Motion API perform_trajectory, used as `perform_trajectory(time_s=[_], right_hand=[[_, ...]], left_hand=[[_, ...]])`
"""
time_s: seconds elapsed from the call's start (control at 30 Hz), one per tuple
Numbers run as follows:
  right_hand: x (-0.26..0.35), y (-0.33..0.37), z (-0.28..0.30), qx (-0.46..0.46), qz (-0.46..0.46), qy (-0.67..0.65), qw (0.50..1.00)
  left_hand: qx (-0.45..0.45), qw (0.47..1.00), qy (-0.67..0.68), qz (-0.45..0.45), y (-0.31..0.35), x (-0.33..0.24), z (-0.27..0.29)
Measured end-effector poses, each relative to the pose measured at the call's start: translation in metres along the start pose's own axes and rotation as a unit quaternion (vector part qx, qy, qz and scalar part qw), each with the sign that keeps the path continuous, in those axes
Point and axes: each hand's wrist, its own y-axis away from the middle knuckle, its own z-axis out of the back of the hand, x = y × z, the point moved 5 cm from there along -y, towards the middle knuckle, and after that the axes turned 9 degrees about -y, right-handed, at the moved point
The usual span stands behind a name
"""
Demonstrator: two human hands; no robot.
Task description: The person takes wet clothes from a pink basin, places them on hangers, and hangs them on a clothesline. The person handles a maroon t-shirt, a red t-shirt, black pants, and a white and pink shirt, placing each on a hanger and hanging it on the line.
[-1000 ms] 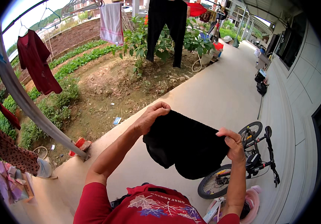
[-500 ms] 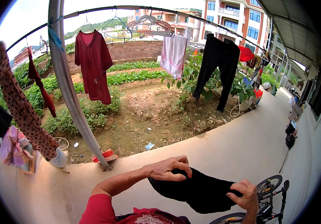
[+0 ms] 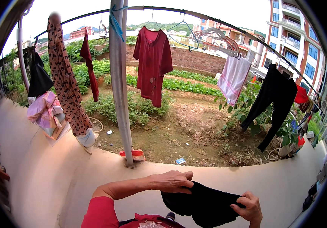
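A black garment (image 3: 205,205) with a gathered, elastic-looking edge is stretched between my hands, low in front of me. My left hand (image 3: 174,181) pinches its upper left corner, the arm reaching across from the left. At the opposite corner my right hand (image 3: 250,208) grips the edge between thumb and fingers. The rest of the cloth hangs down out of view, so I cannot tell what kind of garment it is.
A clothes rail (image 3: 157,8) on a metal post (image 3: 121,87) carries a dark red shirt (image 3: 152,64), black trousers (image 3: 273,100), a pale towel (image 3: 234,79), patterned cloth (image 3: 65,83) and bare hangers (image 3: 216,38). Beyond the concrete walkway (image 3: 106,190) lies a vegetable garden (image 3: 171,129).
My view has turned left, so the rail and hung clothes sit further right and the bicycle is out of sight. Both hands still hold the black garment, its upper edge now drawn straighter.
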Motion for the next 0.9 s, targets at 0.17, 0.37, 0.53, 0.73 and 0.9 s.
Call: perform_trajectory(time_s=[0.17,0.37,0.53,0.73,0.9], right_hand=[[-0.052,-0.033,-0.002,0.12,0.022,-0.078,0.989],[-0.103,-0.067,-0.012,0.219,0.114,0.035,0.969],[-0.161,-0.1,0.003,0.157,0.12,-0.055,0.979],[-0.141,-0.148,-0.032,0.148,0.13,-0.222,0.955],[-0.18,-0.159,-0.068,0.158,0.082,-0.08,0.981]], left_hand=[[-0.079,0.996,0.026,0.032,-0.004,0.01,0.013],[-0.072,0.993,-0.046,0.082,-0.002,0.027,0.005],[-0.215,0.958,-0.127,0.138,0.038,0.071,0.029],[-0.322,0.934,-0.114,0.107,0.008,0.046,0.057],[-0.258,0.917,-0.187,0.238,0.052,0.155,0.035]])
